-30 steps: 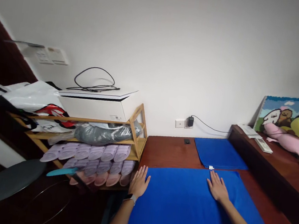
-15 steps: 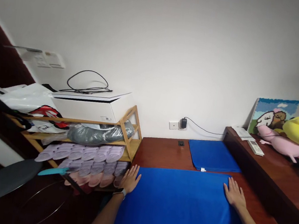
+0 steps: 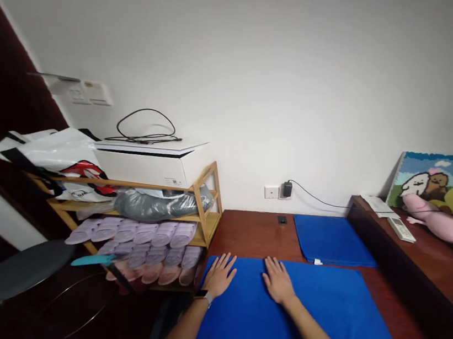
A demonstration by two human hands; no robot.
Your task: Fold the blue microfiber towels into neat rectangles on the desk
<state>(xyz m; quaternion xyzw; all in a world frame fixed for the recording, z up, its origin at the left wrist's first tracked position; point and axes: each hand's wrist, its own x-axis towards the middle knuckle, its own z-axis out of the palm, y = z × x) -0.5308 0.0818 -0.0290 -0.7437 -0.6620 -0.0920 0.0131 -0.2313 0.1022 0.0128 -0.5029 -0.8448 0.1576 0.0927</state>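
Observation:
A blue cloth (image 3: 340,318) lies spread flat on the reddish-brown desk (image 3: 247,230). My left hand (image 3: 220,277) rests palm down near the cloth's far left corner, fingers spread, with a watch on the wrist. Palm down as well, my right hand (image 3: 278,281) touches the cloth close to its far edge, left of the middle, its fingers apart. Neither hand grips anything. Behind the spread cloth, toward the wall, is a folded blue cloth (image 3: 332,239) with a white tag.
To the left stands a wooden rack (image 3: 204,211) with purple and pink slippers and a white box (image 3: 143,164) on top. A stool (image 3: 21,270) is at lower left. On the raised right surface are a remote (image 3: 401,228) and a pink plush toy (image 3: 440,222).
My right hand has moved left across the cloth, from its far right corner to near my left hand. My left hand stays by the far left corner. The view has turned slightly left.

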